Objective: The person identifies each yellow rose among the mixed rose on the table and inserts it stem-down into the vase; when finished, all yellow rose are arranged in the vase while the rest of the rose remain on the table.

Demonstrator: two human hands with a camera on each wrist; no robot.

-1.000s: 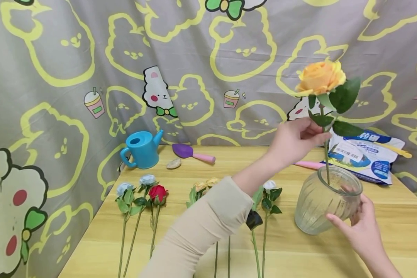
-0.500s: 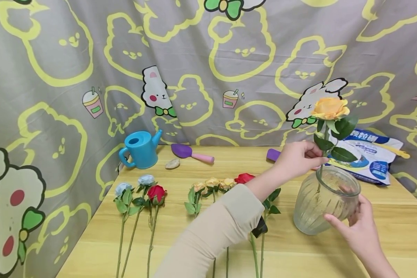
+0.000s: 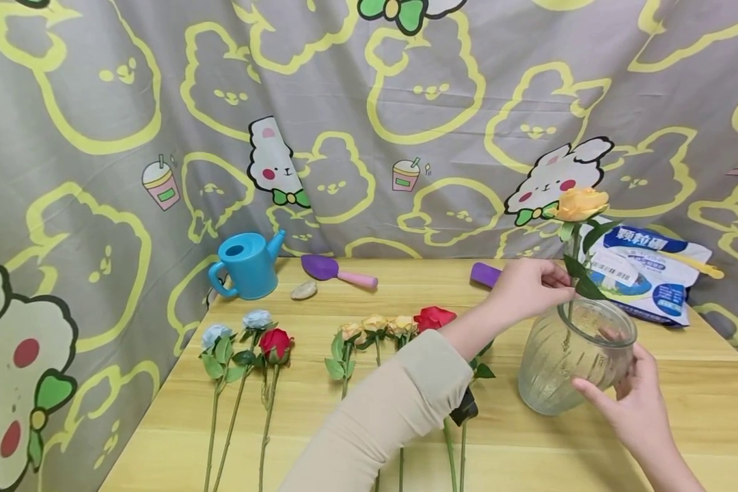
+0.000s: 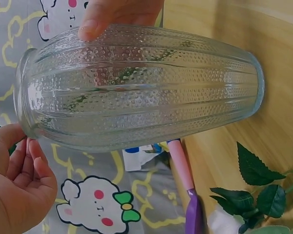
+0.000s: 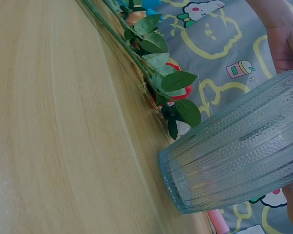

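An orange-yellow artificial rose (image 3: 581,203) stands upright in the head view, its lower stem inside the ribbed glass vase (image 3: 544,372). My left hand (image 3: 529,290) pinches the stem just above the vase's rim. In the left wrist view the left fingers (image 4: 27,170) are beside the rim. My right hand (image 3: 639,403) grips the vase from its right side, thumb in front and fingers behind. Through the textured glass (image 5: 239,151) the right wrist view shows only blurred shapes. The vase leans slightly in the head view.
Several artificial flowers lie on the table, among them blue ones (image 3: 257,319), a red rose (image 3: 277,345), yellow ones (image 3: 375,322) and a black one (image 3: 465,408). Behind are a blue watering can (image 3: 249,266), a purple trowel (image 3: 321,267), a stone (image 3: 304,290) and a printed bag (image 3: 667,273).
My left hand has come down with the orange-yellow rose, and its stem has sunk deeper into the vase. The bloom has turned a little. My right hand keeps its hold on the vase.
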